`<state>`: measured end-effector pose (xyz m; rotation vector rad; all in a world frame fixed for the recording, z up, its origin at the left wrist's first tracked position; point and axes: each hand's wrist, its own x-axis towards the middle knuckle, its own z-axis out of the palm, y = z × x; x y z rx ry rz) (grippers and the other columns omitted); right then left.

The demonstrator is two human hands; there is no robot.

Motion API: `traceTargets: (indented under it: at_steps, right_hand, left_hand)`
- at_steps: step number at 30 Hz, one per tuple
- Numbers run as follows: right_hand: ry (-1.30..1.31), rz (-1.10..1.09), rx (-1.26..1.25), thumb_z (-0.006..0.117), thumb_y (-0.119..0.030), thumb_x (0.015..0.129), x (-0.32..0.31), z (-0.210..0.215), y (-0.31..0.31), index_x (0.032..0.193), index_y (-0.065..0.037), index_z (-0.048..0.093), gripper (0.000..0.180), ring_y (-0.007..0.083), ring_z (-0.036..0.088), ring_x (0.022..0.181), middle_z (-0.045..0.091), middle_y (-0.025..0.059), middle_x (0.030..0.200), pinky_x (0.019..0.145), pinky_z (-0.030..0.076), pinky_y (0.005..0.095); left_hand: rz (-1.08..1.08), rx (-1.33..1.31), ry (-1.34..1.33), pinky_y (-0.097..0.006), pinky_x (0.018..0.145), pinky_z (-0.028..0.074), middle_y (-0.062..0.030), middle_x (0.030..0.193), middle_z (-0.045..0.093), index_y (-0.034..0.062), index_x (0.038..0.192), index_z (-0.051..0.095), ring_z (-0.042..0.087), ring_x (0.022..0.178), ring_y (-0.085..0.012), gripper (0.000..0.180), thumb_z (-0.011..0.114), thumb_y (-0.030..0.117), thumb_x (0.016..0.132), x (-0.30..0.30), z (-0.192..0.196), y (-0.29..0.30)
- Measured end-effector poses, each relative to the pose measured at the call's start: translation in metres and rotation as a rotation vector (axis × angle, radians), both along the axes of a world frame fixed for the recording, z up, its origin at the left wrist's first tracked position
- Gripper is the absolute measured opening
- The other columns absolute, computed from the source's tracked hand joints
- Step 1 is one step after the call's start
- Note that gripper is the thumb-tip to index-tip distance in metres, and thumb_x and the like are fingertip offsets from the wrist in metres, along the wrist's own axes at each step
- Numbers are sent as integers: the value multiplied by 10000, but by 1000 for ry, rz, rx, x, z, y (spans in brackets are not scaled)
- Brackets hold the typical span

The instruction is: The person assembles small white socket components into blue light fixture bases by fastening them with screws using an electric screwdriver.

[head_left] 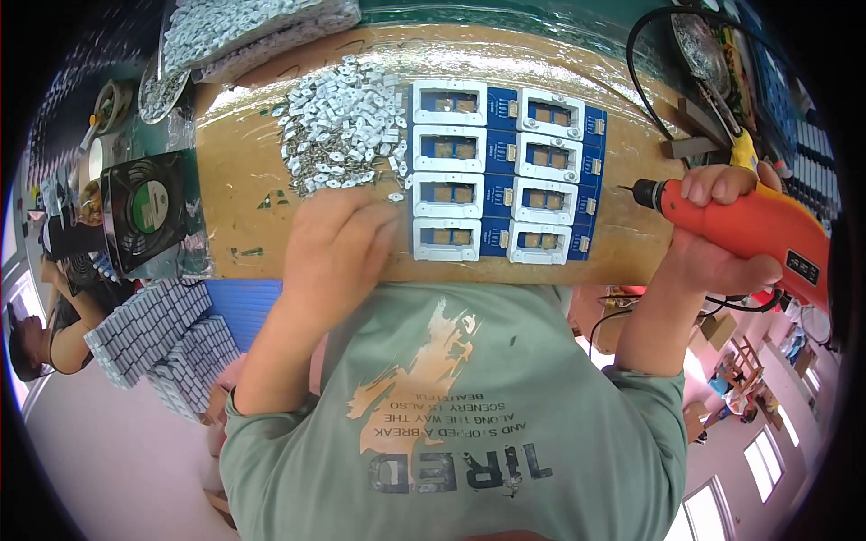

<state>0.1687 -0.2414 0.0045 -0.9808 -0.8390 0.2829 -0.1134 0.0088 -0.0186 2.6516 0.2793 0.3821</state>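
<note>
My left hand point(336, 236) is at the near edge of a heap of small white plastic pieces point(347, 117) mixed with metal screws point(311, 171). Its fingers are curled together, and their tips are hidden, so what they pinch cannot be seen. In my right hand point(696, 257) is a red electric screwdriver point(749, 225), its dark bit pointing left. Between the hands, several white rectangular frames point(448, 165) lie in two columns on blue circuit boards point(499, 194). A few small white pieces sit on the upper right frame point(551, 115).
A black fan point(144, 212) stands at the table's left edge. Bags of white pieces point(244, 36) lie at the back left. A black cable point(634, 77) loops at the back right, near a yellow-handled tool point(743, 150). Stacked grey-white parts point(153, 329) and another person point(68, 334) are at the left.
</note>
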Motion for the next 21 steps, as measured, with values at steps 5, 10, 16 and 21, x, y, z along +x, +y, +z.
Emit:
traceTargets:
  at_steps: [5,10,16,21]
  right_hand:
    - [-7,3,-50,541,-816,805,3,0,-4,1399,-19,446,998,216,527,797,534,72,944,762,434,391]
    - [10,28,-47,549,-813,801,5,0,-3,1399,-11,444,1006,220,526,805,531,74,948,774,431,389]
    - [8,-14,14,575,-827,771,4,0,6,1389,52,424,1086,231,559,764,559,103,912,707,486,356]
    - [5,35,13,606,-805,769,8,1,2,1397,48,419,1075,233,571,782,578,111,940,714,497,371]
  left_hand:
    - [112,-158,42,-385,775,491,-104,954,638,51,964,678,604,891,-307,146,708,47,821,-6,7,6]
    - [114,-137,57,-386,768,492,-106,937,636,44,950,679,602,880,-306,127,705,54,826,-2,4,4]
    - [126,-98,77,-392,779,489,-100,936,636,47,945,678,602,888,-299,118,702,58,830,-3,4,3]
    - [112,-93,64,-395,784,485,-100,940,632,52,949,676,600,881,-300,126,705,60,827,-4,0,3]
